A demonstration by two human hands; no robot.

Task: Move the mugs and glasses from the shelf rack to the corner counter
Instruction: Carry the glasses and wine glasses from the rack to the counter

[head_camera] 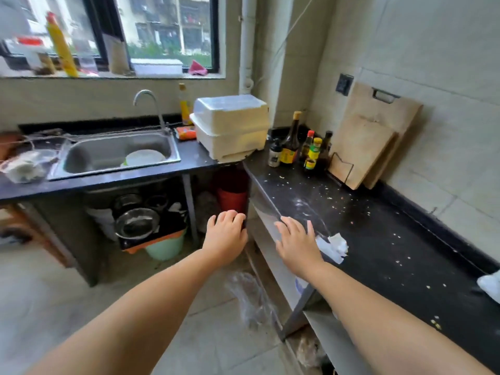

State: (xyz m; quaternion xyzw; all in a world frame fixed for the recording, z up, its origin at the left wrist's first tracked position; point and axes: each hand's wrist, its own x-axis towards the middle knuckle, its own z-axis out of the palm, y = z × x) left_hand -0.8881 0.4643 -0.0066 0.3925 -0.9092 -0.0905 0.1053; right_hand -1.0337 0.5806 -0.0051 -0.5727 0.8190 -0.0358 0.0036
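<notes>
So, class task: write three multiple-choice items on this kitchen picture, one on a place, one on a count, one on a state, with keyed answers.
1. Where is the white lidded box?
A. in the sink
B. on the corner counter
C. on the floor

2. How many wooden cutting boards lean on the wall?
A. two
B. four
C. none

3. What do the left hand and right hand hold?
A. mugs
B. a bottle
C. nothing

Answers: B, it sits beside the sink at the corner; A, one overlaps another; C, both hands are open, fingers spread.
</notes>
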